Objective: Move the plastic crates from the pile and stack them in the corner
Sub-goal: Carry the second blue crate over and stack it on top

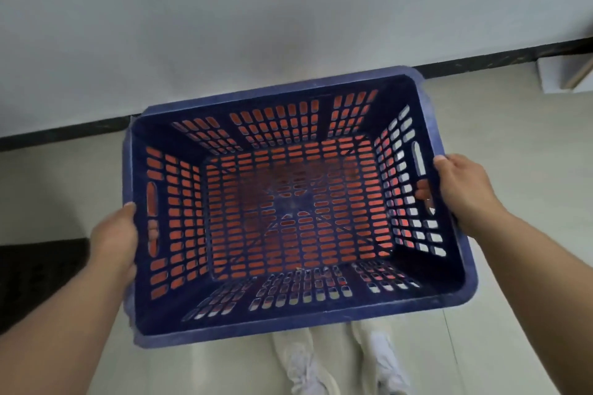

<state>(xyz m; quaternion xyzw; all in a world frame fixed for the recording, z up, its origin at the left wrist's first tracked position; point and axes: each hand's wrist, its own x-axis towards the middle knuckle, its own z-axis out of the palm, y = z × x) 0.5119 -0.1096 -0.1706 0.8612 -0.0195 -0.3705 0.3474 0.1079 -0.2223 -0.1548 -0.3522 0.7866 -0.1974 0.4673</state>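
head view looks down on a blue crate (298,202) filling the middle of the frame, its open top facing up and tilted a little, higher at the upper right. the left hand (114,244) clasps the crate's left rim, thumb over the top edge and fingers (154,231) showing through the side handle slot. the right hand (462,189) clasps the right rim the same way, with fingertips (422,191) curled inside through the handle opening. both grips are closed on the crate.

orange-red colour shows through the slots in the floor and in the left and far walls; what it belongs to cannot be told. pale floor shows through the right and near walls.

the crate's far edge sits just in front of a black baseboard (481,64) that runs diagonally under a white wall (256,9). pale tiled floor (513,138) lies open to the right, with a white box-like object (564,74) at the upper right edge. a dark mat (38,279) lies at the lower left. white shoes (301,365) stand below the crate's near edge.

no brand, label or readable writing shows on the crate.
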